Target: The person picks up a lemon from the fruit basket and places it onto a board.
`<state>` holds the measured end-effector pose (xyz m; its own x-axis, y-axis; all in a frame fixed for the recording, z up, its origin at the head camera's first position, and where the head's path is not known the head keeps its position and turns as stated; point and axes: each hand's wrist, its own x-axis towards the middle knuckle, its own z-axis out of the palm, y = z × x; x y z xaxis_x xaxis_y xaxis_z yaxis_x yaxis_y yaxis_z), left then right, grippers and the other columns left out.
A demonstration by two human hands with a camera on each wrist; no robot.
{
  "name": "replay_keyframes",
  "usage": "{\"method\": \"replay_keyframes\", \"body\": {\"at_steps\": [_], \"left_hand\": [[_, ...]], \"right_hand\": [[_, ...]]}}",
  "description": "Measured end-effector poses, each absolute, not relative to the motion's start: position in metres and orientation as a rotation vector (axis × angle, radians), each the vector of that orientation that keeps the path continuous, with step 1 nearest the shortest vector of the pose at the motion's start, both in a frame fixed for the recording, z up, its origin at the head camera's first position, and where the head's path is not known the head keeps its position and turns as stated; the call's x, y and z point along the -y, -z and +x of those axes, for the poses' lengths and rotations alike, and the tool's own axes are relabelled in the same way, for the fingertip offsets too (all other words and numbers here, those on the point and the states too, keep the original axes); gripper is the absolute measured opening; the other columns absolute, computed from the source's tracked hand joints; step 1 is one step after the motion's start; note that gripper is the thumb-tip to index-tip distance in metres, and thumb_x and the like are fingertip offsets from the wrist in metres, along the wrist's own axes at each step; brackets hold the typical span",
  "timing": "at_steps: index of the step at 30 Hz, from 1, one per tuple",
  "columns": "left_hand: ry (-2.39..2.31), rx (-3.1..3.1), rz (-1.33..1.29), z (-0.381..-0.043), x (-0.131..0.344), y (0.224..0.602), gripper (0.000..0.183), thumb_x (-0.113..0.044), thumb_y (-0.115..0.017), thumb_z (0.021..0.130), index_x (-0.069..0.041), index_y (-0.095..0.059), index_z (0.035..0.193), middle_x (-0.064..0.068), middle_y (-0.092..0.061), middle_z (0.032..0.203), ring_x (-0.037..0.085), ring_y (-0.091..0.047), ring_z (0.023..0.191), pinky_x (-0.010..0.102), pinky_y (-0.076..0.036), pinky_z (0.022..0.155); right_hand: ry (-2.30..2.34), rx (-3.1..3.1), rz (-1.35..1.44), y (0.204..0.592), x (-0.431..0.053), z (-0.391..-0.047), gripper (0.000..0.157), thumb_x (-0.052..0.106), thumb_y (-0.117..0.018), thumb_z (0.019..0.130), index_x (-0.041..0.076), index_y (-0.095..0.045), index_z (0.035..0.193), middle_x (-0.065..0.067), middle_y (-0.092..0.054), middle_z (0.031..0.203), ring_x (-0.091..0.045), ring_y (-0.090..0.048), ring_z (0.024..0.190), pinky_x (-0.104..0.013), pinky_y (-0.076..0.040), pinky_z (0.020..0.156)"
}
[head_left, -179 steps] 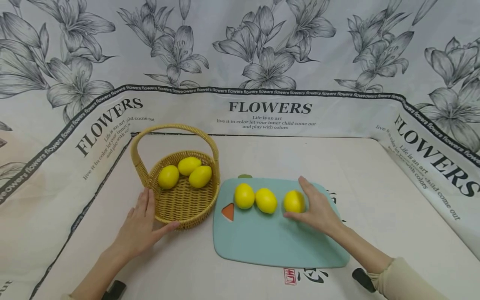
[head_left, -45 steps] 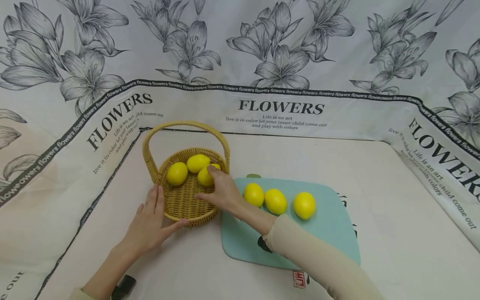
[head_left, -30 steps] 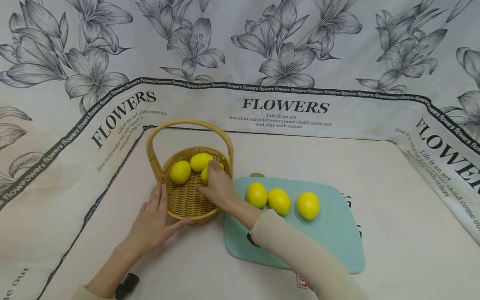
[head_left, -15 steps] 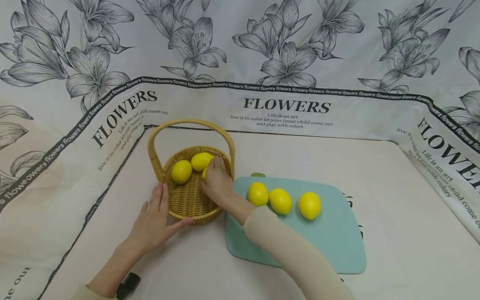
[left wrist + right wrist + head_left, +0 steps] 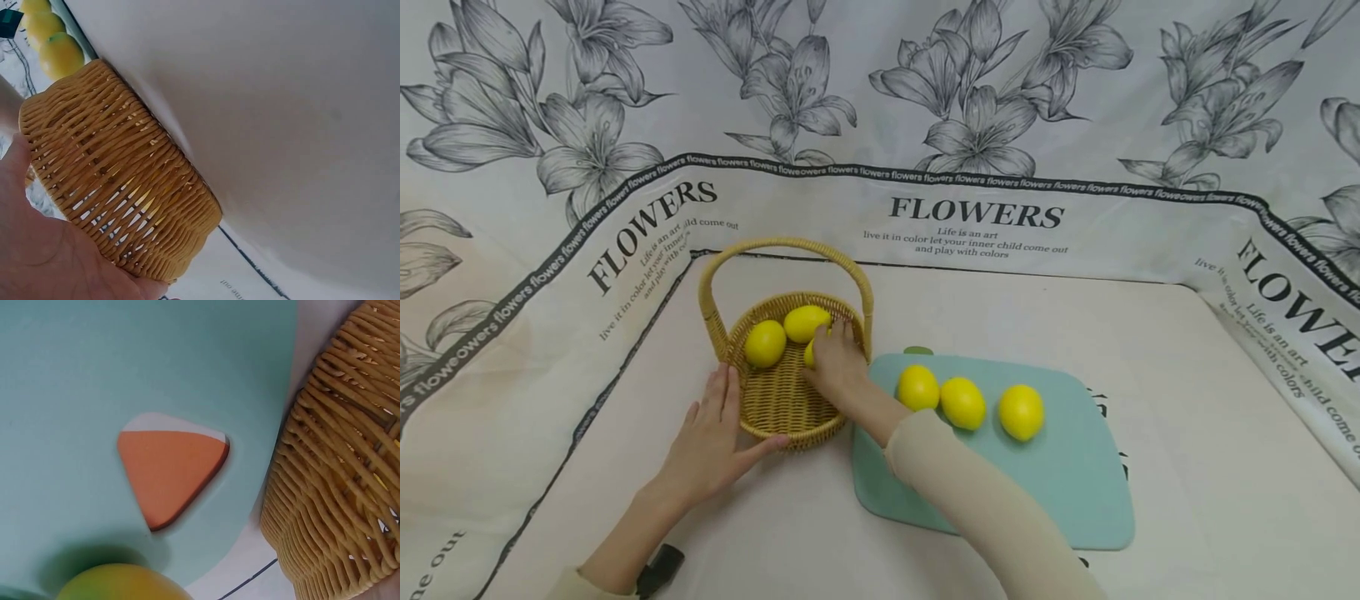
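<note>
A round wicker basket (image 5: 778,408) with a tall handle stands at the left of the table. My left hand (image 5: 700,450) rests against its near-left side, fingers straight along the wall and thumb at the front rim. Inside, my right hand (image 5: 842,367) reaches over the right side and holds a lemon (image 5: 809,354), largely hidden under its fingers. Two more lemons lie behind and to the left, one at the left (image 5: 765,343) and one at the back (image 5: 806,323). In the left wrist view, palm and thumb border the basket's woven wall (image 5: 119,169).
A light-blue cutting board (image 5: 1037,492) lies right of the basket, bearing a left lemon (image 5: 917,388), a middle lemon (image 5: 962,403) and, set apart, a right lemon (image 5: 1021,412). An orange-and-white triangle (image 5: 175,469) marks its corner. Patterned cloth (image 5: 977,212) hangs behind.
My right hand has let go of the right lemon on the board, moved left into the basket and closed over a lemon there. My left hand stays at the basket; the view has shifted slightly.
</note>
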<state>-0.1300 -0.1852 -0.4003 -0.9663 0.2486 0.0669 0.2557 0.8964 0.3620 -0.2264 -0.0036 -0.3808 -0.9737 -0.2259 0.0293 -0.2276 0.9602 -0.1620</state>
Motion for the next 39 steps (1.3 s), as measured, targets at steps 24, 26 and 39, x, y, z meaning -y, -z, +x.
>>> {"method": "replay_keyframes", "body": {"at_steps": [24, 26, 39], "left_hand": [[0.555, 3.033, -0.429, -0.129, 0.184, 0.397, 0.113, -0.068, -0.053, 0.085, 0.013, -0.006, 0.148, 0.033, -0.002, 0.157, 0.048, -0.012, 0.145, 0.069, -0.024, 0.108], [0.55, 3.04, -0.428, -0.128, 0.184, 0.397, 0.113, -0.068, -0.053, 0.085, 0.013, -0.006, 0.148, 0.033, -0.001, 0.157, 0.048, -0.012, 0.145, 0.069, -0.024, 0.108], [0.568, 3.051, -0.425, -0.127, 0.182, 0.395, 0.114, -0.068, -0.053, 0.085, 0.014, -0.004, 0.148, 0.033, -0.001, 0.156, 0.049, -0.011, 0.144, 0.069, -0.025, 0.108]], "right_hand": [[-0.53, 2.981, 0.614, 0.377, -0.01, -0.215, 0.07, 0.027, -0.072, 0.087, -0.006, -0.041, 0.14, -0.025, -0.048, 0.138, -0.031, -0.051, 0.127, -0.038, -0.052, 0.097], [-0.566, 2.965, 0.626, 0.376, -0.012, -0.212, 0.072, 0.027, -0.071, 0.087, -0.006, -0.039, 0.142, -0.027, -0.044, 0.142, -0.033, -0.047, 0.131, -0.039, -0.049, 0.101], [-0.808, 2.856, 0.671, 0.361, -0.017, -0.191, 0.075, 0.031, -0.073, 0.086, -0.002, -0.039, 0.144, -0.024, -0.041, 0.147, -0.035, -0.05, 0.13, -0.043, -0.047, 0.103]]}}
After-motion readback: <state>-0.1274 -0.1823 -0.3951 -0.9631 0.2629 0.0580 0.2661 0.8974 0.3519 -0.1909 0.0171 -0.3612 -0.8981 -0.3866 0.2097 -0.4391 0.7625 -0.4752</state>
